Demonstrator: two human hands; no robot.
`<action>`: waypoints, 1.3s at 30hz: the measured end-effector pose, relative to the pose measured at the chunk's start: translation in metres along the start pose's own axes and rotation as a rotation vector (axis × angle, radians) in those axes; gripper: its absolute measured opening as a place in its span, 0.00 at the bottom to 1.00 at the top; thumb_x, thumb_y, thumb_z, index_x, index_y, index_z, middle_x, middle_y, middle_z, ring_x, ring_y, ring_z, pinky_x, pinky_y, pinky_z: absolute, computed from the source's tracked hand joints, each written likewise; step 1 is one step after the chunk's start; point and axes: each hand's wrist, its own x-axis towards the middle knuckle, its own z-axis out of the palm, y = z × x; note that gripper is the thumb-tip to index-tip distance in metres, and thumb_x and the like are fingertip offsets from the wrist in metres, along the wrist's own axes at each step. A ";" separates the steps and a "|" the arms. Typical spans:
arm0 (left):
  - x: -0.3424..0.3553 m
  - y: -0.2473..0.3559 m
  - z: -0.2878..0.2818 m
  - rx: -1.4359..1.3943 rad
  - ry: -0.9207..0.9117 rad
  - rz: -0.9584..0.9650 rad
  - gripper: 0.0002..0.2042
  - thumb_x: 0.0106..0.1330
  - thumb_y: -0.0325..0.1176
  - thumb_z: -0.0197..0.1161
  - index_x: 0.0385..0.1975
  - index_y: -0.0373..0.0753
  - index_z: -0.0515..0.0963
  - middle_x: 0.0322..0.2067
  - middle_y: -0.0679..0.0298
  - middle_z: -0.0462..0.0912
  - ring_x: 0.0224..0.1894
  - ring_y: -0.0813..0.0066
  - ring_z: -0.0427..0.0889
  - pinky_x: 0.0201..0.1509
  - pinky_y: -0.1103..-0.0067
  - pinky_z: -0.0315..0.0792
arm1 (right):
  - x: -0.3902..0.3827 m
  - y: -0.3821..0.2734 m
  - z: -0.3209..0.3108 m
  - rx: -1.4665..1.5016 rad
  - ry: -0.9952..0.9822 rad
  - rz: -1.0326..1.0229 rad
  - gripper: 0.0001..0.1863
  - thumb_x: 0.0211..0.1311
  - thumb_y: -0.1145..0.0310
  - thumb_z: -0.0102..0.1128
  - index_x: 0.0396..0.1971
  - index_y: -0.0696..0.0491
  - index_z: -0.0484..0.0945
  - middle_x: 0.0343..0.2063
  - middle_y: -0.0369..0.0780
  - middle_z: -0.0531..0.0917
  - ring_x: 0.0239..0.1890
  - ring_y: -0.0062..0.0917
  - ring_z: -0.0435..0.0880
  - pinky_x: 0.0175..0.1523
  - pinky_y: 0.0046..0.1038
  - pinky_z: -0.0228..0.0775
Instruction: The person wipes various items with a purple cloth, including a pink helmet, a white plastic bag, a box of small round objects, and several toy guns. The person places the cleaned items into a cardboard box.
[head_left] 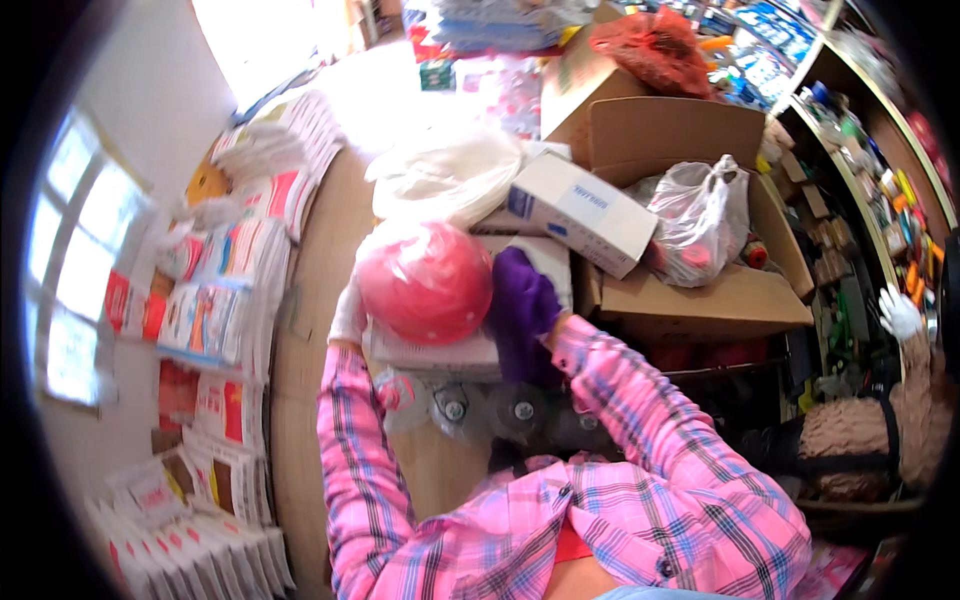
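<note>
My left hand (347, 312), in a white glove, grips the left side of a glossy red helmet (425, 285). Its fingers are partly hidden behind the dome. Small pale dots run low along the red surface, and light glares off its top. A bunched purple cloth (522, 310) touches or nearly touches the helmet's right side; my right hand (548, 318) is closed in it, its fingers mostly covered. Under the helmet lies a white box or packet stack (440, 358). Just beyond it is a white plastic bag (445, 175).
An open cardboard box (690, 315) with a knotted plastic bag (700, 225) stands right, a white carton (585, 212) leaning there. Clear bottles (460, 412) stand below. Packets (225, 310) line the left wall. At right, another person's white-gloved hand (900, 312) is by crowded shelves (845, 165).
</note>
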 end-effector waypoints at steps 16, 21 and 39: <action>-0.162 -0.032 0.237 0.130 -0.378 0.456 0.36 0.68 0.50 0.57 0.67 0.33 0.54 0.62 0.53 0.63 0.61 0.60 0.68 0.63 0.65 0.66 | -0.166 0.056 -0.162 0.415 0.339 0.030 0.36 0.50 0.32 0.41 0.55 0.40 0.59 0.52 0.50 0.65 0.56 0.45 0.62 0.57 0.53 0.45; -0.192 -0.015 0.347 0.073 -0.549 0.370 0.31 0.71 0.44 0.54 0.68 0.36 0.54 0.61 0.53 0.64 0.57 0.65 0.72 0.56 0.73 0.71 | -0.227 0.081 -0.324 0.308 0.663 0.048 0.41 0.50 0.28 0.39 0.60 0.38 0.57 0.57 0.50 0.64 0.61 0.45 0.60 0.61 0.54 0.42; -0.158 -0.109 0.246 0.139 -0.122 0.117 0.20 0.66 0.29 0.59 0.57 0.37 0.67 0.50 0.62 0.73 0.44 0.76 0.77 0.45 0.80 0.75 | -0.300 0.192 -0.564 3.860 -0.058 0.080 0.42 0.54 0.31 0.41 0.69 0.31 0.52 0.71 0.25 0.45 0.73 0.32 0.38 0.62 0.66 0.23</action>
